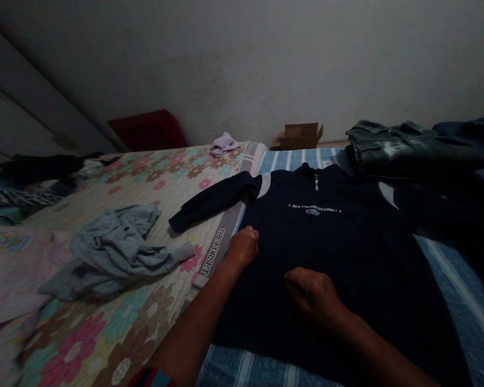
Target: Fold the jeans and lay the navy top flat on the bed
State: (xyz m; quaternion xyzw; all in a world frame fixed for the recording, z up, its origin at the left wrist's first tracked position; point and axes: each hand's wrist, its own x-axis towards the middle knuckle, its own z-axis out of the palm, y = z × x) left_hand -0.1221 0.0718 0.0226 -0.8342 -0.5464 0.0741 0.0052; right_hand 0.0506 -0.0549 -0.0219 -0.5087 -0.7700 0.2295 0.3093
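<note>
A navy sweatshirt [306, 242] with a short zip collar, grey shoulder patches and white chest lettering lies spread front side up. Its sleeve on the left stretches out; the one on the right fades into dark. My left hand [245, 244] is closed on the garment's left side edge, below the armpit. Lower down, near the middle of its front, my right hand [312, 290] is closed with curled fingers against the cloth. The fingertips of both hands are hidden or in shadow.
A blue striped cloth [460, 274] lies under the sweatshirt, over a flowered bedspread [133, 317]. A crumpled grey garment [121, 250] and a pink one [20, 269] lie left. Folded jeans [403, 148] are stacked back right. A cardboard box [300, 137] stands by the wall.
</note>
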